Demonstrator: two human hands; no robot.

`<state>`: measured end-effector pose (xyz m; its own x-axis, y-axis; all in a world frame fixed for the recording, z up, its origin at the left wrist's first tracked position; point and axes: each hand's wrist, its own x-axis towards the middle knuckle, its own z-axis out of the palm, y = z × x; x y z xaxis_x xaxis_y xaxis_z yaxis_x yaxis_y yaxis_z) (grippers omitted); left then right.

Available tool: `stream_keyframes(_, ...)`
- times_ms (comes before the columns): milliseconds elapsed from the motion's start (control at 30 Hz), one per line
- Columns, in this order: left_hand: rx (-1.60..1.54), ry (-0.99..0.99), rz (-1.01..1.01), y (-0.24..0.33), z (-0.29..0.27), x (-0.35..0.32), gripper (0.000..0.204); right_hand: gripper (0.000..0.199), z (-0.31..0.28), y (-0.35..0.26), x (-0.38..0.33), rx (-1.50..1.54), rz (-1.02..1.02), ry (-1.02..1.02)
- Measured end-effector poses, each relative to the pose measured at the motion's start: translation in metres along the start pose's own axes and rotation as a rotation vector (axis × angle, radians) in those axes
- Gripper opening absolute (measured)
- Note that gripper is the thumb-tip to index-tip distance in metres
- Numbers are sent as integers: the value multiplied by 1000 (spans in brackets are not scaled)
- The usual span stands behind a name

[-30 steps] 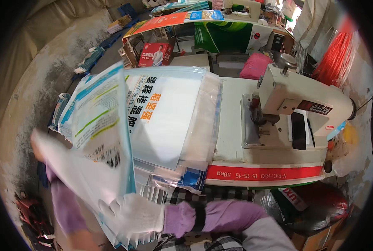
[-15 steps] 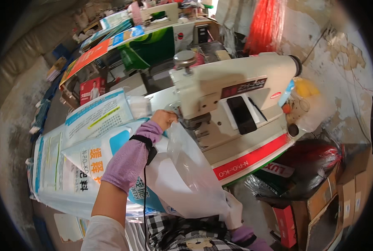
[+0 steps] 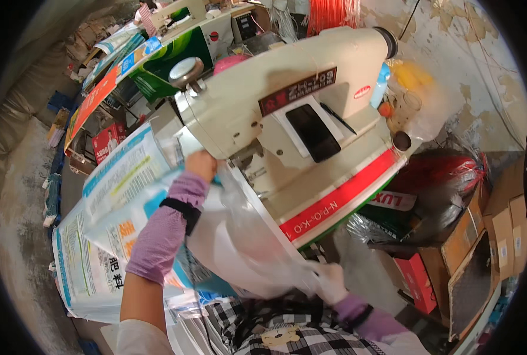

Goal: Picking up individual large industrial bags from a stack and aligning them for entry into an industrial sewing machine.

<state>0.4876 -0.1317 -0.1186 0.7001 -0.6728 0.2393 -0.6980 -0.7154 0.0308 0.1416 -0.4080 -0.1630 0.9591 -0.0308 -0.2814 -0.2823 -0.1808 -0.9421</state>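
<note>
1. Where the work surface fills the middle of the view, a cream industrial sewing machine (image 3: 287,106) stands on its table, whose front edge carries a red strip (image 3: 340,198).
2. Printed woven sacks (image 3: 97,236), white with blue and orange print, lie stacked flat to the left of the machine, reaching down toward the lower left.
3. A translucent plastic bag (image 3: 239,242) stretches slantwise from the machine's needle area down to the person's lap, over the top sack.
4. A black smartphone (image 3: 313,133) lies on the machine bed, just beside a pen.
5. The left hand (image 3: 201,165), in a purple sleeve with a black wristband, is closed on the bag's upper end right at the needle area.
6. The right hand (image 3: 331,281), gloved in white, grips the bag's lower end, near the table's front edge.
</note>
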Motion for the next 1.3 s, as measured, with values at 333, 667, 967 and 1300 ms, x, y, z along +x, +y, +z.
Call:
stream_keyframes(333,274,-1068,32,83,-132,-86,69,30,59,-59,150,-621,-590,251)
stream_keyframes(667,-1112,-142,-760,215,-119,-203,29,31,104,-47,45,817,-129,-432)
stream_keyframes(967,-1346,-655,-775,202,-119,-151,53,52,112,-52,52,672,-64,-48)
stream_keyframes(1300,-41,-933,94,261,-134,-147,18,53,70,-65,-42,81,-83,-86)
